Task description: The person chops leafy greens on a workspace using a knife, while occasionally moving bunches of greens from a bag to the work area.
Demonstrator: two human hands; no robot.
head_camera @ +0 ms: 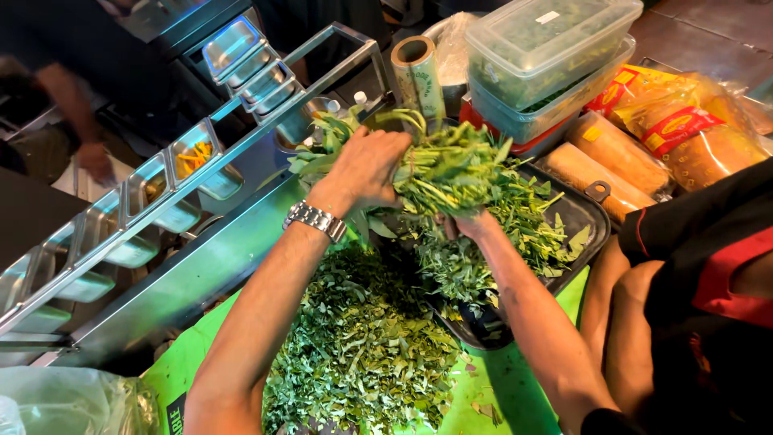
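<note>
Now the left hand [366,165], with a watch [316,219] on its wrist, grips a bunch of green leaves [451,165] up in the air. Underneath, the right hand [467,225] holds the same bunch, just over a black tray [584,211]. Chopped leaves [358,346] lie on the green board [515,387] below.

There is one view only, from the person's head. It looks steeply down and forward, very near the tabletop [515,387] in the lower frame.
</note>
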